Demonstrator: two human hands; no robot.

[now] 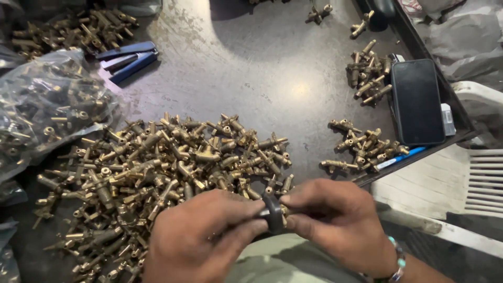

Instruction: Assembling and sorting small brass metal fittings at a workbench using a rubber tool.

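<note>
A small black round knob (272,214) on a short brass valve fitting (284,211) is pinched between both hands, left hand (201,242) and right hand (335,222) clamped on it together, just below the big heap of brass fittings (157,173) on the dark desk (251,73).

Place: a small workshop or assembly bench for metal fittings.
Bench: a dark, scuffed metal worktable (251,68) with a raised rim, chalk-like scribbles on its top.
Stock: a large loose heap of small brass valve fittings (157,173) spread over the bench, with smaller sorted clusters (364,149) near the right rim.
Packing: a clear plastic bag full of the same brass parts (50,105) at the left.
Tools: blue-handled pliers (128,57) lying at the far left.
Surroundings: a white plastic chair (484,173) just beside the bench, and a black smartphone (417,102) lying by the rim.
</note>
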